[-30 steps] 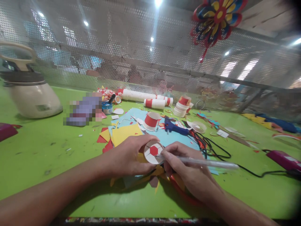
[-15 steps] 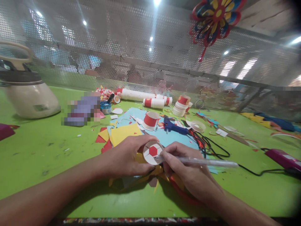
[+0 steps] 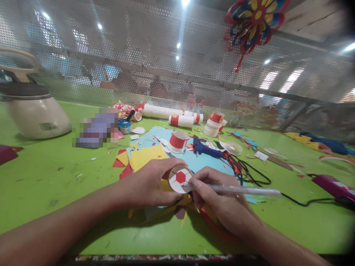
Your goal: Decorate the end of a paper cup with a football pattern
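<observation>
Between thumb and fingers, my left hand grips a paper cup, its round white end facing me with a red hexagon in the middle and thin dark lines running outward. My right hand pinches a clear-barrelled pen, whose tip touches the white disc near its right side. Beyond the hands a red and white paper cup stands on light blue paper. Yellow paper lies beside my left hand. Orange-red scissor handles show partly under my right hand.
A blue glue gun with black cables lies behind my right hand. Stacked cups are at the back, near a blue jar. A beige kettle stands at left, a purple device at right. A paper flower hangs above.
</observation>
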`<state>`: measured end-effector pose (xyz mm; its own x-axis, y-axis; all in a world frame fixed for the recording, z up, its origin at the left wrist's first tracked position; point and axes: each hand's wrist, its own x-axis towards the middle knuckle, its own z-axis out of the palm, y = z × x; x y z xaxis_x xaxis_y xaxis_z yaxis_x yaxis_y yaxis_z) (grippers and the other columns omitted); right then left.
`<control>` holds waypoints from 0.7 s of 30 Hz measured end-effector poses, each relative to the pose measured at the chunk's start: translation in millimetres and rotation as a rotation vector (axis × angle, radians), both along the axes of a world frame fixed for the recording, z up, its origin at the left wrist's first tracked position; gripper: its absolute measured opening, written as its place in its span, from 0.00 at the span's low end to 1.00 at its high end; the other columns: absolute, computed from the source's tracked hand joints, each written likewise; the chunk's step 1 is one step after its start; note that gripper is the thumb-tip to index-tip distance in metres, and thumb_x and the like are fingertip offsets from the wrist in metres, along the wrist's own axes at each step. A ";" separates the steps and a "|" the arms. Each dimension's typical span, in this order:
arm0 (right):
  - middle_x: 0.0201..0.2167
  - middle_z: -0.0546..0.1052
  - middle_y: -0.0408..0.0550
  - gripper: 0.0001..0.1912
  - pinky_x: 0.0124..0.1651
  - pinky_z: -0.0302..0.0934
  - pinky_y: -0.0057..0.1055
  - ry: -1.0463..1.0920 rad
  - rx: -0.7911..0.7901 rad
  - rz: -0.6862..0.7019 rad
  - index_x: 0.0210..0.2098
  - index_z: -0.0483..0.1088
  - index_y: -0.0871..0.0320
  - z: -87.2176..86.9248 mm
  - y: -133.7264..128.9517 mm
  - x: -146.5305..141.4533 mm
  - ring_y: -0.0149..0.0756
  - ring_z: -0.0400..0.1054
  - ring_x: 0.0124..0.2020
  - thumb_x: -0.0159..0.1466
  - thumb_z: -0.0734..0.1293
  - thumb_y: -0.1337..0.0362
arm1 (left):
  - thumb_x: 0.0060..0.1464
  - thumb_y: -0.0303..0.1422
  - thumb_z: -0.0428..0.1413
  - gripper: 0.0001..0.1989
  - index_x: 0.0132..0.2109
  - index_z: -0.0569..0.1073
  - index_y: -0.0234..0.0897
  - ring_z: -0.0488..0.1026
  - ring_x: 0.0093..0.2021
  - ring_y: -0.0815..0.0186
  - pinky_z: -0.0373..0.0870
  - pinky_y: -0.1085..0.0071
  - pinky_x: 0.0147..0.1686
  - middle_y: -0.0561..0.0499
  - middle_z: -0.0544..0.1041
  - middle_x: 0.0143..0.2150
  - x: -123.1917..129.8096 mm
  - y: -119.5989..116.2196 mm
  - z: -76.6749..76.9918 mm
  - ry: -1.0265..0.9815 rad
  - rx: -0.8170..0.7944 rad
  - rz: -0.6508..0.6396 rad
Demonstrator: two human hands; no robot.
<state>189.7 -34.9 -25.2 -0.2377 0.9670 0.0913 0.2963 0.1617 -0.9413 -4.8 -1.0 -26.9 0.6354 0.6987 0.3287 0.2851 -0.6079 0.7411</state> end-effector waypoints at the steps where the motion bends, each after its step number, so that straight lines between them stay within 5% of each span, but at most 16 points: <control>1: 0.17 0.71 0.40 0.10 0.24 0.58 0.25 0.001 0.000 0.002 0.28 0.69 0.59 0.0 -0.1 0.1 0.27 0.64 0.19 0.63 0.64 0.60 | 0.48 0.30 0.59 0.20 0.50 0.69 0.36 0.74 0.43 0.61 0.71 0.67 0.44 0.47 0.76 0.45 0.0 0.0 0.0 -0.002 0.002 0.000; 21: 0.16 0.71 0.39 0.09 0.23 0.58 0.25 -0.007 0.008 0.006 0.27 0.68 0.59 -1.6 0.2 0.1 0.26 0.63 0.18 0.62 0.64 0.63 | 0.49 0.31 0.59 0.19 0.50 0.70 0.37 0.73 0.42 0.61 0.71 0.66 0.44 0.47 0.76 0.44 -1.0 -0.7 1.8 0.017 0.014 0.008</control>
<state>189.9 -34.7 -26.8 -0.2441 0.9648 0.0978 0.3017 0.1714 -0.9379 -5.8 -1.7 -25.2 0.6353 0.6992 0.3280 0.3023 -0.6159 0.7275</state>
